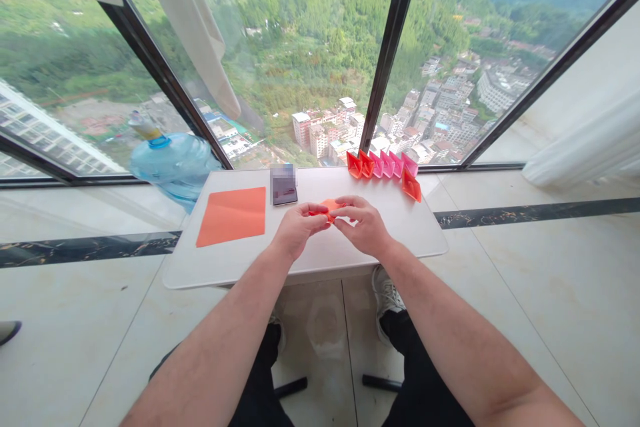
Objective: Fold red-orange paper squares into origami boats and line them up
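A small piece of folded orange paper [330,207] is held between both hands above the front middle of the white table. My left hand [299,228] pinches its left side between thumb and fingers. On the right side, my right hand [364,223] grips it the same way. The fingers hide part of the paper, so its full shape cannot be made out. To the left lies a flat sheet of orange paper [231,217]. Behind my right hand stands a row of folded pink paper pieces [387,164] and red-orange ones [360,164], with a separate red-orange piece [411,185] in front.
A phone [284,187] lies on the white table [240,260] near its back edge. Left of the table stands a large blue water bottle [170,163]. Windows rise just behind, with a dark frame bar [387,53] between the panes.
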`<state>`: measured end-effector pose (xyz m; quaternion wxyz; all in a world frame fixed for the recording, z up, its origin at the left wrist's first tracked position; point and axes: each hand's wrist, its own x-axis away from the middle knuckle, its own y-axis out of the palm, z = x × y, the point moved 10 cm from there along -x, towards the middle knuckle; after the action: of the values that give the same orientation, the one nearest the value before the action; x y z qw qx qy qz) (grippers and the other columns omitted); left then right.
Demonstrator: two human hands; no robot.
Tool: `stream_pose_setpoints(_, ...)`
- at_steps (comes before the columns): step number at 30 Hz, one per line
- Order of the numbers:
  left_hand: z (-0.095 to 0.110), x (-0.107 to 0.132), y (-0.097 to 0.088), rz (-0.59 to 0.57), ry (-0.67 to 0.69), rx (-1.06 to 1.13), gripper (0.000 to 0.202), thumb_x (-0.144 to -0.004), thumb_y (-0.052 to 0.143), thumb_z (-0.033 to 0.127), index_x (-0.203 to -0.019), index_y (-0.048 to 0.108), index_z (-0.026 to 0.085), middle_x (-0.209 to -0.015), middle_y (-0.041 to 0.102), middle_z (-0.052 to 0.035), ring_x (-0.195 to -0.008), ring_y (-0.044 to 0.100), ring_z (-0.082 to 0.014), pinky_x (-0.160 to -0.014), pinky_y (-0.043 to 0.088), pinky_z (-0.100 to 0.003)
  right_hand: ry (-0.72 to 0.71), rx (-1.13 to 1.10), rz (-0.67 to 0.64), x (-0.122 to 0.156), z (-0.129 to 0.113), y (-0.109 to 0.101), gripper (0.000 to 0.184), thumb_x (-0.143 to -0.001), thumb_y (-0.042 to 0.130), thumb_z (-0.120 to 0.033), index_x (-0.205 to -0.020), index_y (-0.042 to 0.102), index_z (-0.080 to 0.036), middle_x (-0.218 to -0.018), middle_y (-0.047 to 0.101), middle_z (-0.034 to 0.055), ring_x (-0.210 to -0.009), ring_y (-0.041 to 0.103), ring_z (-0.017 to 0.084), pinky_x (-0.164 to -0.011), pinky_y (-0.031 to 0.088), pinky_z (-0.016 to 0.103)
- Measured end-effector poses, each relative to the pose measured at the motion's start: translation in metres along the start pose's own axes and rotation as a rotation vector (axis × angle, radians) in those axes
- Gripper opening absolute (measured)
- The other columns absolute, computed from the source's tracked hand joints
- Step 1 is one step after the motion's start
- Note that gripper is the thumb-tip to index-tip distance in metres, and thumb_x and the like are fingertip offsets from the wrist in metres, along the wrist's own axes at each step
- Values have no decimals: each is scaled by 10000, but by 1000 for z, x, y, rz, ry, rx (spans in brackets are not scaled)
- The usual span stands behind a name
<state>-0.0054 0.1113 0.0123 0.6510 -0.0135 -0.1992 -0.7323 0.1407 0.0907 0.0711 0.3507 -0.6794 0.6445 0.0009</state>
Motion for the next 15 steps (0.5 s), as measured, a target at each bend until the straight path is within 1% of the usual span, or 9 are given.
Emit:
stream_pose_setpoints(2,1,0,4,-36,18,-36,337,-593,888,328,-851,752,160,-878,740,-84,-897,692,-232,-949,526,-476,-6,6,19,-2,-1,-2,141,-850,674,-258,-927,792,-262,-1048,711,74,-978,656,210,-745,548,328)
stream_pose_setpoints(4,5,0,5,-45,77,-106,373,-644,863,408,-923,780,175,-1061,743,-126,-1061,669,-281,-1005,491,-483,5,-14,30,-3,-2,-5,142,-861,662,-261,-918,791,-252,-952,721,57,-871,655,184,-718,526,313)
stream_pose_setpoints(6,11,1,5,-26,162,-180,399,-654,859,444,-953,796,188,-1255,691,-146,-1207,608,-317,-1055,453,-467,44,-36,52,-4,0,-8,147,-860,648,-252,-901,789,-238,-872,721,42,-763,633,160,-680,503,300)
stream_pose_setpoints(7,13,2,5,-19,195,-196,401,-652,860,455,-946,799,190,-1306,667,-145,-1228,595,-325,-1051,456,-458,75,-45,66,-4,1,-10,148,-855,645,-250,-891,787,-231,-842,721,37,-721,617,152,-665,493,296)
stream_pose_setpoints(8,14,2,6,-21,210,-197,406,-650,861,467,-937,800,187,-1301,671,-144,-1202,610,-327,-1020,479,-455,109,-52,79,-4,3,-12,148,-846,644,-253,-880,785,-226,-820,721,33,-690,601,147,-654,484,293)
stream_pose_setpoints(9,13,2,8,-29,208,-189,416,-649,859,482,-929,798,180,-1237,702,-142,-1134,643,-322,-968,512,-454,146,-61,91,-4,5,-13,146,-835,646,-260,-869,783,-223,-805,723,29,-668,588,143,-645,477,291)
stream_pose_setpoints(12,9,3,11,-45,180,-177,438,-654,844,528,-884,790,158,-925,760,-102,-877,690,-270,-819,563,-430,251,-99,105,-2,12,-14,140,-795,662,-292,-828,773,-212,-754,717,20,-629,559,139,-615,459,283)
stream_pose_setpoints(13,9,3,12,-45,180,-186,438,-656,842,533,-873,790,157,-867,755,-89,-838,684,-254,-806,563,-416,280,-112,107,-2,14,-14,138,-781,669,-301,-808,766,-207,-722,705,14,-615,547,137,-601,450,280)
stream_pose_setpoints(15,10,4,13,-43,190,-201,423,-660,839,532,-853,792,159,-837,750,-77,-814,673,-235,-800,559,-389,323,-135,107,-1,17,-14,139,-762,677,-316,-769,749,-197,-664,672,4,-591,524,133,-575,429,275)
